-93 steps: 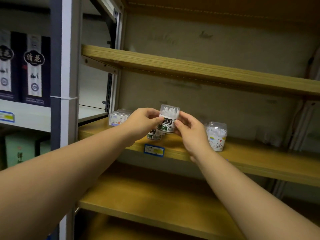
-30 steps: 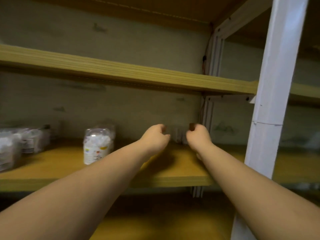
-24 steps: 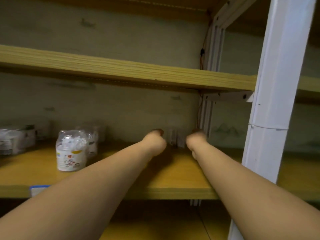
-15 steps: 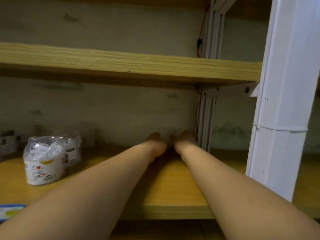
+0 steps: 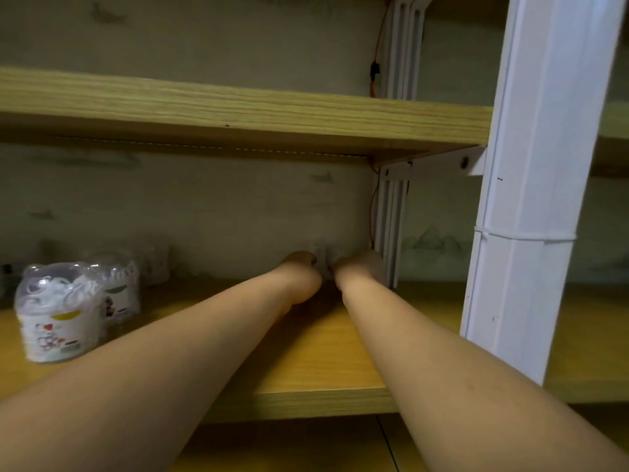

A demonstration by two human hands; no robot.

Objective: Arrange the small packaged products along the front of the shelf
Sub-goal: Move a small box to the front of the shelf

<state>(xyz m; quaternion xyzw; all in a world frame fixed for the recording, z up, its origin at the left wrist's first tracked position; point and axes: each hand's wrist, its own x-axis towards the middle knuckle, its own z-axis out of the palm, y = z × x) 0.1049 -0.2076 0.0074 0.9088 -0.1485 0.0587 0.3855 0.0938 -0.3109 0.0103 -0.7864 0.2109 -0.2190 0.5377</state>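
Reaching deep, head view: both arms stretched to the rear of the shelf (image 5: 316,359), hands side by side against the back wall near the slotted upright (image 5: 391,229)

Left hand (image 5: 299,277): seen from behind the wrist; fingers hidden, so whether the grip is closed on anything cannot be told

Right hand (image 5: 357,267): likewise end-on; fingers out of sight, grip state cannot be told

Pack (image 5: 321,258): small pale item, blurred, showing in the gap between the two hands, at the very back of the shelf, just beyond the knuckles. Standing upright, as far as can be made out. Both hands equally near, one on each flank; contact not visible

Tub (image 5: 56,318): clear, white contents, printed label, standing upright near the front edge at far left, well apart from the hands; a second tub (image 5: 119,287) just behind it

Judgement: the pack lies straight ahead, farthest from the front edge; the coming move would be a pull toward the person, along the line of the forearms
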